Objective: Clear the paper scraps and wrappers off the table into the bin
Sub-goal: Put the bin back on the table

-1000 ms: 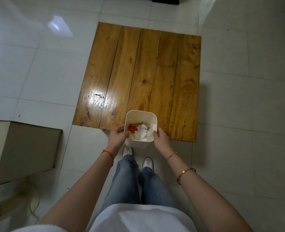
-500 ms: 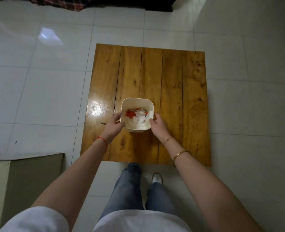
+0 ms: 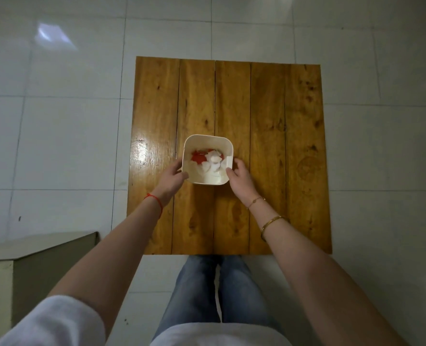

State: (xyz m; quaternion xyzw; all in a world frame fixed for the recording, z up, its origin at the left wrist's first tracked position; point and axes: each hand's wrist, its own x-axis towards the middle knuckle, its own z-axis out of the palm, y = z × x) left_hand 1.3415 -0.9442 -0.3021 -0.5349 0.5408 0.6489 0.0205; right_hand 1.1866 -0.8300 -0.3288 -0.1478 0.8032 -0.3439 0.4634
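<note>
A person stood at the near edge of a low wooden table (image 3: 264, 146) and reached both arms over it to a small white bin (image 3: 207, 179) that sat on the planks a little left of the table's middle. The left hand (image 3: 170, 179) was curled against the bin's left wall, thumb at the near left corner, and the right hand (image 3: 239, 179) was curled against the right wall, fingertips at the rim; both appeared to grip the bin, though from above it was hard to say how firmly. Inside the bin lay crumpled white paper scraps (image 3: 213, 161) and, beside them toward the left, a red wrapper (image 3: 198, 157). A red cord (image 3: 154, 202) circled the left wrist; a thin chain (image 3: 255, 201) and a gold bangle (image 3: 272, 223) sat on the right forearm. Blue jeans (image 3: 207, 290) and the hem of a white shirt (image 3: 219, 335) showed below the table's near edge. To the left, on the pale tiled floor (image 3: 57, 133), stood a beige box (image 3: 32, 265). Glare from an overhead light lay on the table's left plank.
</note>
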